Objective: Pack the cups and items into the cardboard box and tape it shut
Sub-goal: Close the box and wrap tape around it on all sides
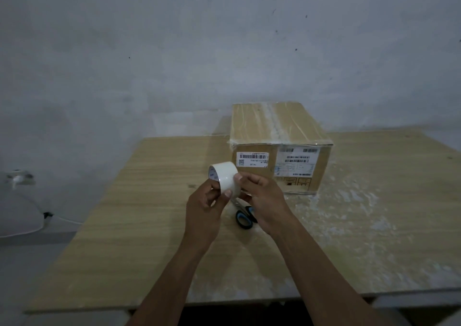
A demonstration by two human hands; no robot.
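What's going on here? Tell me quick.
A person holds a roll of white tape above the wooden table. The left hand grips the roll, and the right hand pinches at its outer face with the fingers, seemingly hunting for the tape's end. The cardboard box sits closed behind, with tape along its top seam. Scissors lie on the table beneath the hands.

A brown cardboard box (277, 136) is seen closed just right of the frame's centre, its top seam sealed under a clear strip and its near face covered with printed barcode labels. A roll of white tape (225, 177) is held tilted just in front of it, at the centre.
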